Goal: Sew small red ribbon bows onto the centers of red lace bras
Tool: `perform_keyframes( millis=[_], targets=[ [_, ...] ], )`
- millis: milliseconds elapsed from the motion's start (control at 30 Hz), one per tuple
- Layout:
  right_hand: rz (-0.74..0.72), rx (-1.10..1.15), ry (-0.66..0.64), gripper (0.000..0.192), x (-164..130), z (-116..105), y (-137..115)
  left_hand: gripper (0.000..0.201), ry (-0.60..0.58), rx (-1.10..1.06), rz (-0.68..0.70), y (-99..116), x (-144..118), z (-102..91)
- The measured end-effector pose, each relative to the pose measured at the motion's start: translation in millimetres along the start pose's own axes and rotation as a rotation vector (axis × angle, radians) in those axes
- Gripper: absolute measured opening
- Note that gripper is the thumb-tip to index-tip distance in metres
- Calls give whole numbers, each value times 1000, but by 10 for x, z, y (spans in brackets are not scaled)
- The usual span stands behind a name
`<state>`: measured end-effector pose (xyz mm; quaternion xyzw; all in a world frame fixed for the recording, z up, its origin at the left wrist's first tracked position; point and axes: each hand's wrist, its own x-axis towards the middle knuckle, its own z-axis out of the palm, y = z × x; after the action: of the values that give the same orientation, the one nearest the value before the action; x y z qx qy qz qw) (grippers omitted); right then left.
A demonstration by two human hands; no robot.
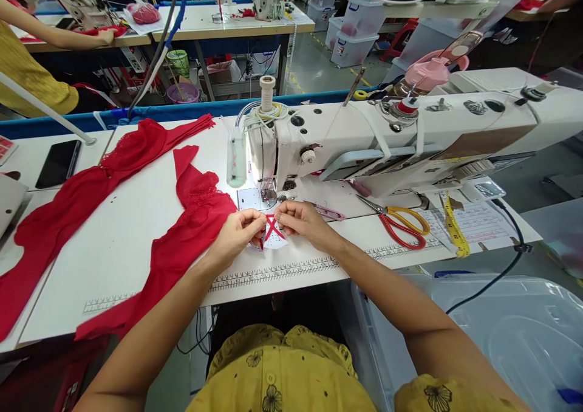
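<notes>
A small white printed tag with crossed red ribbon [275,237] is held up just in front of the sewing machine's needle area [268,194]. My left hand [239,233] pinches its left edge between thumb and fingertips. At its upper right corner, my right hand [303,220] is closed in a pinch too. A second white bit with red on it hangs below my left fingers, partly hidden. Beside my left hand lies a red lace-trimmed fabric piece [182,236], running down over the table's front edge. Another long red fabric piece [86,199] stretches across the left.
Scissors with red and orange handles [403,225], a yellow tape measure [454,228] and papers lie to the right. A phone [58,164] rests at far left. The white sewing machine [387,132] spans the back. A co-worker's arm [59,32] shows at upper left.
</notes>
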<state>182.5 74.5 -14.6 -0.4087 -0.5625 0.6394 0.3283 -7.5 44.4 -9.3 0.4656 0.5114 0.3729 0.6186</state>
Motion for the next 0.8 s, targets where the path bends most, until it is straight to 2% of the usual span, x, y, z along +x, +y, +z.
perform_keyframes(
  millis=[800],
  targets=[
    [-8, -2, 6, 18, 2, 5, 16, 35, -8, 5, 0, 14, -2, 5]
  ],
)
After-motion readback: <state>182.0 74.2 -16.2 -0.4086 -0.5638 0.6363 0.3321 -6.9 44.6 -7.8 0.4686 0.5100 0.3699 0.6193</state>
